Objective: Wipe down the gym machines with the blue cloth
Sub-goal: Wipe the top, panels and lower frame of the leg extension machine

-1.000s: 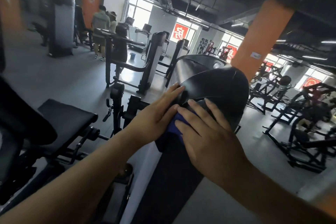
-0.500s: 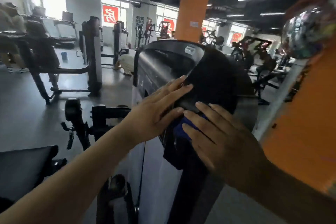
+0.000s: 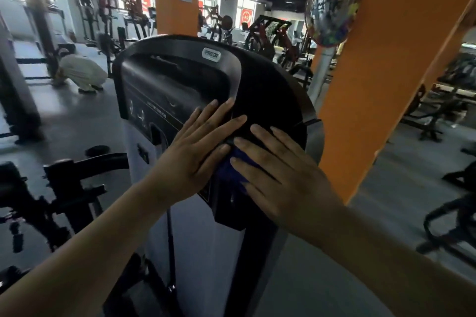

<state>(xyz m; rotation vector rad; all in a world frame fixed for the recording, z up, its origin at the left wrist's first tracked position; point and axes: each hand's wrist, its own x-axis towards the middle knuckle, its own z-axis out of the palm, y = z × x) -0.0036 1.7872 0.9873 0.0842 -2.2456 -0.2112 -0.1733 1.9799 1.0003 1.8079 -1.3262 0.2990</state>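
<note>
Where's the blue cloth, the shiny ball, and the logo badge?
blue cloth (image 3: 233, 168), head view, the patch showing between the hands.
shiny ball (image 3: 331, 11), head view, its middle.
logo badge (image 3: 211, 54), head view, its centre.

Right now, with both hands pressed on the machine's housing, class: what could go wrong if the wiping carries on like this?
1. The blue cloth is bunched and mostly hidden under the right hand, so little cloth may be reaching the surface.
2. The left hand lies bare on the machine housing and could smear it with fingerprints.
3. The cable hanging just below could snag the cloth on a downward stroke.
</note>
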